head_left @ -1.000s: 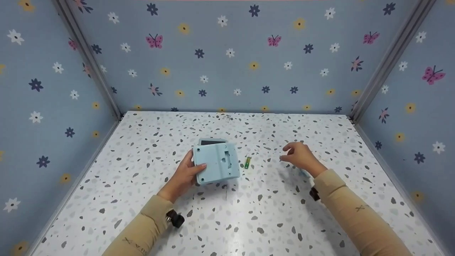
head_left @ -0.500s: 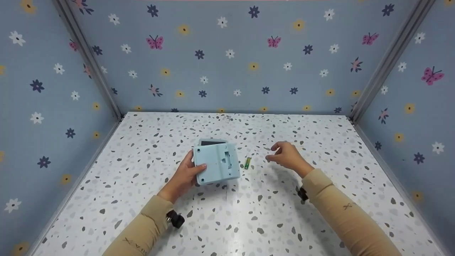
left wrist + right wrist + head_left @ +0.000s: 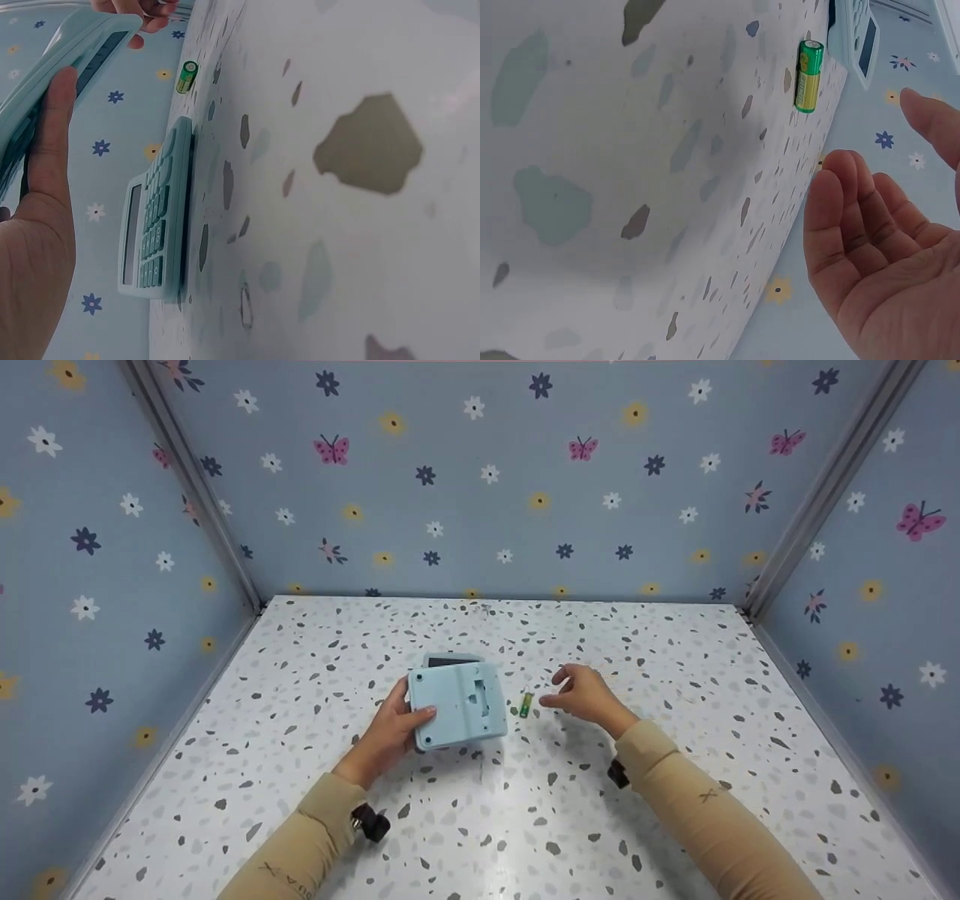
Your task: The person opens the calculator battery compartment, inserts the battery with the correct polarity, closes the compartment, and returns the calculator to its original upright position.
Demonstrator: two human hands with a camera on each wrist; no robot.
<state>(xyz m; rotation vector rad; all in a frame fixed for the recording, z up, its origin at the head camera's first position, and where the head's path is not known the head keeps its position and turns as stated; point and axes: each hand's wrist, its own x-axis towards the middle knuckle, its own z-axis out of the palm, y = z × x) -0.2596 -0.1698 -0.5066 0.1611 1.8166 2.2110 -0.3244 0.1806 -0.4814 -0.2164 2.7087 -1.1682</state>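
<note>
My left hand [image 3: 386, 731] grips a light-blue calculator [image 3: 446, 712] by its left side, thumb across the back. Its underside faces up, showing the uncovered battery compartment [image 3: 480, 697]. Partly hidden behind it, a second light-blue calculator [image 3: 161, 217] lies keys up on the table, plain to see in the left wrist view. Just right of the held calculator lies a green and yellow battery [image 3: 526, 705]. My right hand [image 3: 585, 697] hovers close to the battery's right, fingers loosely bent, thumb apart, holding nothing. In the right wrist view the battery [image 3: 808, 79] lies beyond the fingertips.
The white speckled table [image 3: 480, 817] reaches back to a blue flowered wall [image 3: 480, 472]. Side panels with the same pattern flank it, with grey metal posts [image 3: 187, 480] in the corners. A small dark wrist camera [image 3: 371, 821] hangs under the left cuff.
My right hand has moved left across the table, from well clear of the battery to right beside it. The left hand and held calculator have stayed in place.
</note>
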